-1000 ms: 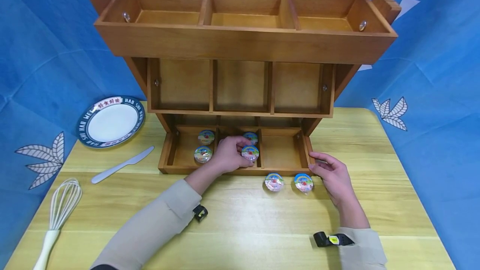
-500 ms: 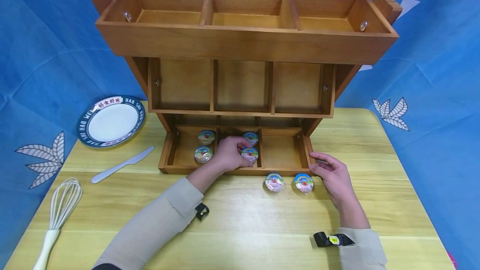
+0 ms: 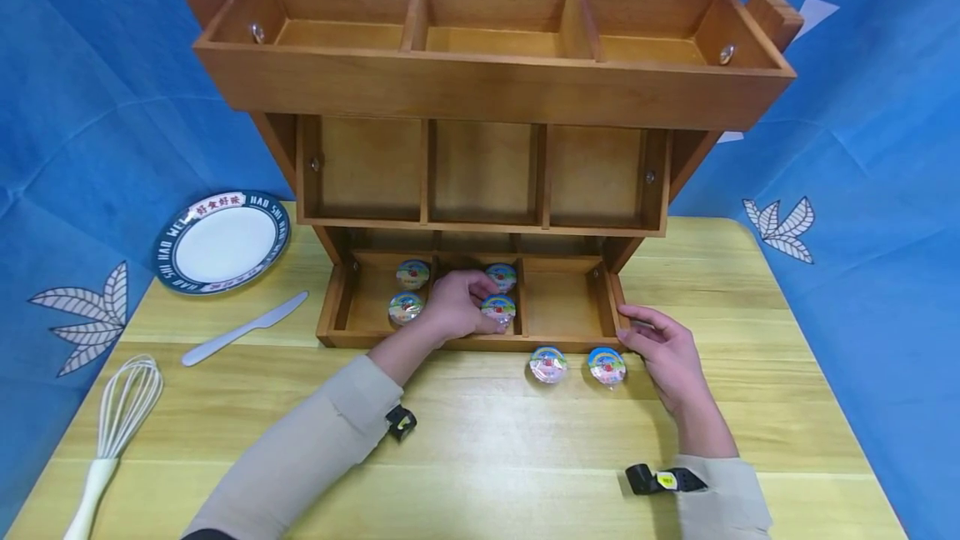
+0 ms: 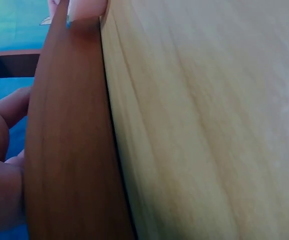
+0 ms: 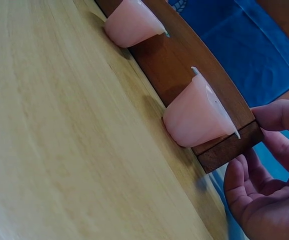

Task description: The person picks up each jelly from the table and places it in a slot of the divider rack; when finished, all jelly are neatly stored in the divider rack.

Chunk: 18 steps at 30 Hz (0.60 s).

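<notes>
My left hand [image 3: 459, 307] reaches into the middle compartment of the bottom tier of a wooden rack [image 3: 420, 342] and grips a jelly cup [image 3: 498, 308] with a printed foil lid. Behind it, in the same compartment, stands another jelly cup [image 3: 501, 277], partly hidden by the fingers. My right hand [image 3: 669, 357] touches the right end of that tier with thumb and fingertips; in the right wrist view its other fingers [image 5: 237, 190] are loosely curled. Two pink jelly cups [image 3: 548, 365] [image 5: 199, 112] stand on the table in front of the rack. The left wrist view hides the held cup.
Two jelly cups [image 3: 407, 307] sit in the left compartment. The rack's upper tiers [image 3: 487, 90] overhang the bottom one. On the left lie a plate [image 3: 172, 261], a spread knife [image 3: 246, 330] and a whisk [image 3: 129, 407]. A blue cloth [image 3: 862, 148] surrounds the table.
The held jelly cup has shifted very slightly left with my left hand. My right hand and the other cups stay where they were.
</notes>
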### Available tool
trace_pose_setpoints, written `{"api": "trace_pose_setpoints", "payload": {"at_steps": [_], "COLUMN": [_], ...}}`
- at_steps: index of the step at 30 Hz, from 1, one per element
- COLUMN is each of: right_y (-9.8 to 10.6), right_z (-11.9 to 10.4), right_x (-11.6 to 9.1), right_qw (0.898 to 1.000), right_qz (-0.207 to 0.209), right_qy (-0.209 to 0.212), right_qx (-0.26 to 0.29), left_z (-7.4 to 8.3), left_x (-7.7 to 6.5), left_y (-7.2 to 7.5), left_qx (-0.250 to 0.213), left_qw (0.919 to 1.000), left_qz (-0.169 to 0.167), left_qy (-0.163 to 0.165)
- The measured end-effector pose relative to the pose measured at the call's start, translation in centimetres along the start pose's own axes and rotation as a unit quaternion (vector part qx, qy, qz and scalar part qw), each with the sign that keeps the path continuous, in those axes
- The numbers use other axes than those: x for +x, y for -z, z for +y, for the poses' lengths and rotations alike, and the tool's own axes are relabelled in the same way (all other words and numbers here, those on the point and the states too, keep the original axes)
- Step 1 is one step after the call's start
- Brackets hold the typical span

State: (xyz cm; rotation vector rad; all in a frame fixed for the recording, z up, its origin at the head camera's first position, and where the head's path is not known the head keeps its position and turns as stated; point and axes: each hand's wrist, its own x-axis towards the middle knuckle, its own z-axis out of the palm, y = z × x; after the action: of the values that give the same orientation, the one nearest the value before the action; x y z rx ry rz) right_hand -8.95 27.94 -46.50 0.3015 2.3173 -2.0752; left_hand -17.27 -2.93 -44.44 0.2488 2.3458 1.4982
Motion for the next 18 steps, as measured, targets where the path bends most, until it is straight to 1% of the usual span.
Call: {"api": "trace_pose_setpoints", "payload": {"at_steps": [3, 6, 8, 10, 12, 14, 16, 18], "right_y": [0.0, -0.1, -0.2, -0.2, -0.1, -0.1, -0.1, -0.1], "right_z": [-0.1, -0.1, -0.1, -0.2, -0.2, -0.2, -0.2, -0.2], "right_x": [-0.1, -0.1, -0.1, -0.1, -0.1, -0.1, -0.1, -0.2], "right_qw": [1.000, 1.000, 1.000, 1.000, 1.000, 1.000, 1.000, 1.000], "right_qz": [0.001, 0.002, 0.002, 0.002, 0.002, 0.002, 0.002, 0.002], "right_qy": [0.000, 0.002, 0.004, 0.006, 0.005, 0.004, 0.002, 0.001], "right_qx": [0.000, 0.000, 0.001, 0.002, 0.003, 0.000, 0.000, 0.000], "left_z": [0.2, 0.5, 0.6, 0.8, 1.0, 1.1, 1.3, 1.5], "left_x": [-0.4, -1.0, -1.6, -2.4, -3.2, -4.1, -5.0, -5.8], "left_y": [0.2, 0.3, 0.3, 0.1, -0.1, -0.6, -1.1, -1.8], "left_qx": [-0.003, -0.009, -0.013, -0.038, -0.076, -0.125, -0.169, -0.195], "left_qw": [1.0000, 0.9996, 0.9988, 0.9964, 0.9907, 0.9817, 0.9718, 0.9655], "left_qz": [0.007, 0.025, 0.047, 0.073, 0.100, 0.117, 0.122, 0.122], "left_qy": [0.005, 0.009, 0.002, -0.017, -0.052, -0.084, -0.111, -0.122]}}
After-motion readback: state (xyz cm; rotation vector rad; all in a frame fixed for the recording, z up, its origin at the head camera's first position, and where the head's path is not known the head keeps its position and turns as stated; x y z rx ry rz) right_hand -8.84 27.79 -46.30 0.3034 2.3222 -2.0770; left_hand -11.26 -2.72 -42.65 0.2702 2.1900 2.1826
